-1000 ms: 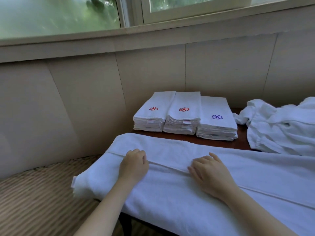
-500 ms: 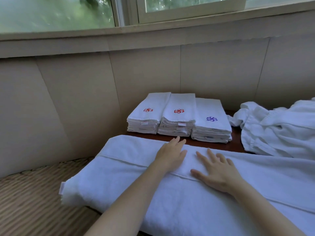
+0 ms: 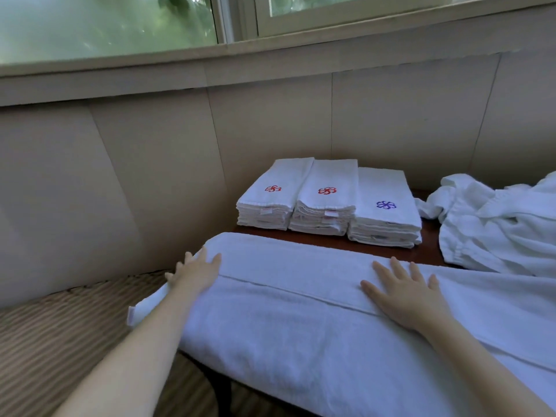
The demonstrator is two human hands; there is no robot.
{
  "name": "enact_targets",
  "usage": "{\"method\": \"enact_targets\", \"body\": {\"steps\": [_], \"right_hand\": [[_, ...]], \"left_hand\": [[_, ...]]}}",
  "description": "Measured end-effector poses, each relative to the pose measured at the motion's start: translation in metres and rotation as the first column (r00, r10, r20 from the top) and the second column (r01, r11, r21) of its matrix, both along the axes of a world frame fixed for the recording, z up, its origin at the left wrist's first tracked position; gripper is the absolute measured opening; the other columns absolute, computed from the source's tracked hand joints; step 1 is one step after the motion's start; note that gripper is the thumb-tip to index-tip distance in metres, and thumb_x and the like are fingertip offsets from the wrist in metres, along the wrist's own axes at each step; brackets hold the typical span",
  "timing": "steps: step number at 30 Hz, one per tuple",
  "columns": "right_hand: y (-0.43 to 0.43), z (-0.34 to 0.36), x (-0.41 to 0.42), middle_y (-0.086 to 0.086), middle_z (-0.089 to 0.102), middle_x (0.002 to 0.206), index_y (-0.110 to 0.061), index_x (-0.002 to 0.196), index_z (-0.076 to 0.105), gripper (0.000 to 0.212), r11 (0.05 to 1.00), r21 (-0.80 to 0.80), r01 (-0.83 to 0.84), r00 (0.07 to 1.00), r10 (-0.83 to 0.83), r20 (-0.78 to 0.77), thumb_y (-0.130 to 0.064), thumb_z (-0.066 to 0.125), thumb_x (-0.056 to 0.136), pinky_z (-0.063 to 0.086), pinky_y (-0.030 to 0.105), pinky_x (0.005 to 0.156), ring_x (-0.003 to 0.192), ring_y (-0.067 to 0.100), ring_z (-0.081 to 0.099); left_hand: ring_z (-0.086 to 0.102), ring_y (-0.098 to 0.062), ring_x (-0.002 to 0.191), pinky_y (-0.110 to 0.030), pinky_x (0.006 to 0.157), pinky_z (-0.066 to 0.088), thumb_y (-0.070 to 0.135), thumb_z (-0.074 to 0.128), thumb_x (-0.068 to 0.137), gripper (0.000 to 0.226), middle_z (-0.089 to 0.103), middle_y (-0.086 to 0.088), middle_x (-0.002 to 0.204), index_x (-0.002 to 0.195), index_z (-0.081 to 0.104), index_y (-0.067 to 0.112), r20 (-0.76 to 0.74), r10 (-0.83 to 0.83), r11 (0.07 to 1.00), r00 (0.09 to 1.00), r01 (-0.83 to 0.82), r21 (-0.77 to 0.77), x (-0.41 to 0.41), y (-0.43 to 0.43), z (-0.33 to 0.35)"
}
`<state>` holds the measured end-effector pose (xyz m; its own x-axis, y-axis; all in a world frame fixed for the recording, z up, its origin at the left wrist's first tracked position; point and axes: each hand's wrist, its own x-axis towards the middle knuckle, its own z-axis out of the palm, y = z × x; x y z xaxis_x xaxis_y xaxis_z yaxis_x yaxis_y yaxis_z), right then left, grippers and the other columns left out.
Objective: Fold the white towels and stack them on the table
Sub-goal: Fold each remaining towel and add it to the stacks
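Left hand (image 3: 195,270): arm stretched forward, palm down on the left end of the big towel (image 3: 301,320), fingers straight and reaching past its edge, gripping nothing.
Right hand (image 3: 403,288): flat, fingers spread, pressing on the towel top just beyond the hem line.
Big towel: folded lengthwise, lying across the near edge of the table (image 3: 430,251), its left end overhanging.
Folded towels (image 3: 328,200): three neat stacks side by side at the table's back.
Loose white heap (image 3: 496,227): crumpled, right of the stacks.
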<state>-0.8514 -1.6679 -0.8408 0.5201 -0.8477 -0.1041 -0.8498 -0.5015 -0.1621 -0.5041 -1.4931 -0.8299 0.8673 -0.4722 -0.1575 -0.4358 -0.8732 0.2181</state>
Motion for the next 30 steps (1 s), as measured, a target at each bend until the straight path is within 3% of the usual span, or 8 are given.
{"method": "enact_targets", "body": {"steps": [5,8,12,16,20,24,27,30], "right_hand": [[0.016,0.001,0.006,0.002,0.036,0.147,-0.027,0.134,0.04,0.048,0.987,-0.157,0.02,0.999,-0.015,0.034,-0.052,0.023,0.097,0.022,0.049,0.111,0.137,0.027,0.029],[0.038,0.011,0.015,-0.001,0.049,0.134,-0.025,0.124,0.048,0.038,0.971,-0.212,-0.107,0.981,0.138,0.137,-0.047,0.034,0.096,0.032,0.038,0.102,0.125,0.023,0.042],[0.089,0.022,0.033,-0.006,0.018,0.156,-0.036,0.148,0.022,0.073,0.844,-0.04,-0.534,0.843,0.536,0.057,-0.067,0.045,0.086,0.014,0.041,0.115,0.144,0.019,0.015],[0.144,0.02,0.048,-0.001,0.004,0.159,-0.045,0.147,0.006,0.09,0.686,0.044,-0.726,0.686,0.727,-0.018,-0.067,0.057,0.077,0.002,0.055,0.114,0.145,0.026,0.001],[0.167,0.019,0.051,0.007,0.037,0.135,-0.023,0.133,0.036,0.051,0.675,-0.187,-0.713,0.695,0.717,-0.062,-0.03,0.052,0.085,0.037,0.037,0.094,0.123,0.029,0.038],[0.177,0.029,0.057,0.007,0.044,0.112,-0.015,0.117,0.037,0.03,0.708,-0.27,-0.653,0.748,0.658,-0.084,-0.007,0.041,0.089,0.022,0.03,0.049,0.1,0.03,0.05],[0.169,0.032,0.056,0.004,0.043,0.117,-0.02,0.125,0.031,0.047,0.803,-0.24,-0.546,0.833,0.552,-0.048,-0.007,0.047,0.083,0.029,0.032,0.055,0.104,0.029,0.05],[0.149,0.05,0.047,0.001,0.051,0.119,-0.023,0.122,0.04,0.041,0.907,-0.042,-0.418,0.905,0.42,0.071,-0.017,0.051,0.083,0.039,0.03,0.07,0.108,0.025,0.053]], "left_hand": [[0.056,-0.028,0.112,-0.036,0.098,0.038,0.056,0.029,0.096,0.061,0.056,-0.01,0.133,0.137,0.049,0.015,-0.399,0.231,0.923,0.887,-0.33,-0.2,0.035,0.079,0.0],[0.05,-0.02,0.059,-0.029,0.067,0.042,0.053,0.044,0.091,0.041,0.057,-0.004,0.054,0.077,0.058,0.018,-0.556,0.221,0.888,0.801,-0.4,-0.224,0.034,0.11,0.0],[0.063,-0.031,0.091,-0.04,0.089,0.049,0.036,0.072,0.08,0.036,0.069,-0.013,0.087,0.091,0.067,0.003,-0.549,0.156,0.841,0.821,-0.402,-0.362,0.033,0.126,0.009],[0.06,-0.029,0.105,-0.04,0.098,0.044,0.021,0.076,0.076,0.038,0.064,-0.012,0.112,0.107,0.065,0.002,-0.666,-0.022,0.759,0.746,-0.421,-0.496,0.034,0.139,0.029],[0.069,-0.022,0.081,-0.032,0.071,0.056,0.007,0.07,0.07,0.031,0.071,-0.011,0.098,0.101,0.07,0.01,-0.732,-0.3,0.627,0.611,-0.452,-0.634,0.04,0.162,0.036],[0.066,-0.017,0.063,-0.023,0.057,0.056,-0.007,0.04,0.077,0.033,0.068,-0.011,0.078,0.087,0.07,0.002,-0.697,-0.389,0.358,0.602,-0.598,-0.717,0.049,0.172,0.035],[0.068,-0.021,0.078,-0.023,0.063,0.057,-0.029,0.029,0.067,0.057,0.072,-0.014,0.083,0.098,0.067,0.0,-0.613,-0.366,0.415,0.7,-0.467,-0.781,0.044,0.169,0.03],[0.066,-0.021,0.088,-0.023,0.074,0.056,-0.019,0.048,0.086,0.027,0.071,-0.016,0.094,0.105,0.063,-0.006,-0.504,-0.343,0.475,0.793,-0.317,-0.821,0.043,0.162,0.023]]}}
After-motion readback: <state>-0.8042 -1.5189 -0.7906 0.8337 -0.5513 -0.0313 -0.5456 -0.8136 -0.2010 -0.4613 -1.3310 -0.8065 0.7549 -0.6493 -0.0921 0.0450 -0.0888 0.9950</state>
